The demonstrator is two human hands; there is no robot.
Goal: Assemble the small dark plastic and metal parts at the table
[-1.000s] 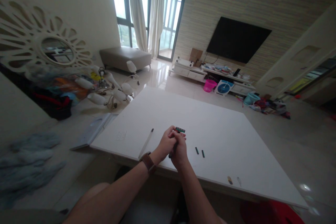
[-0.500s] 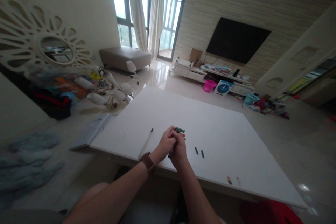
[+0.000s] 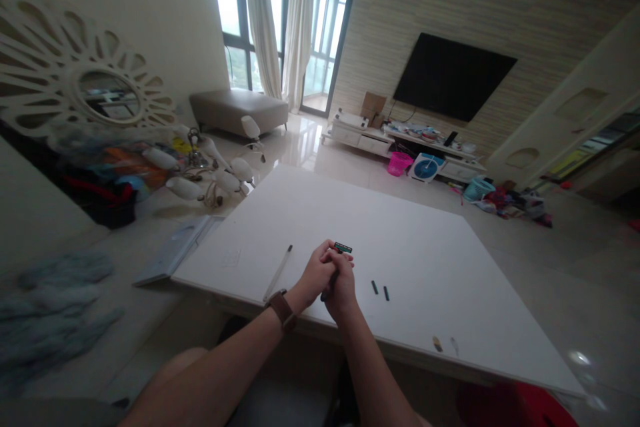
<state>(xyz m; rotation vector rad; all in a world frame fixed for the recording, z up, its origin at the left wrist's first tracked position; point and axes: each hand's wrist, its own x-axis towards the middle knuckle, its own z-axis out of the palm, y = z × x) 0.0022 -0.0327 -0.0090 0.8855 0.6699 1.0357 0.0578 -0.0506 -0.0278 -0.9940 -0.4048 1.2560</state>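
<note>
Both my hands are together over the near middle of the white table. My left hand, with a brown watch on its wrist, and my right hand are both closed around a small dark razor-like tool whose green-black head sticks out above the fingers; its dark handle shows between the palms. Two small dark green pieces lie on the table just right of my right hand. A long thin clear stick lies to the left of my left hand.
Two tiny bits lie near the table's front edge. A white chandelier and a flat grey panel sit on the floor left of the table. Beyond stand a bench, TV cabinet, pink basket.
</note>
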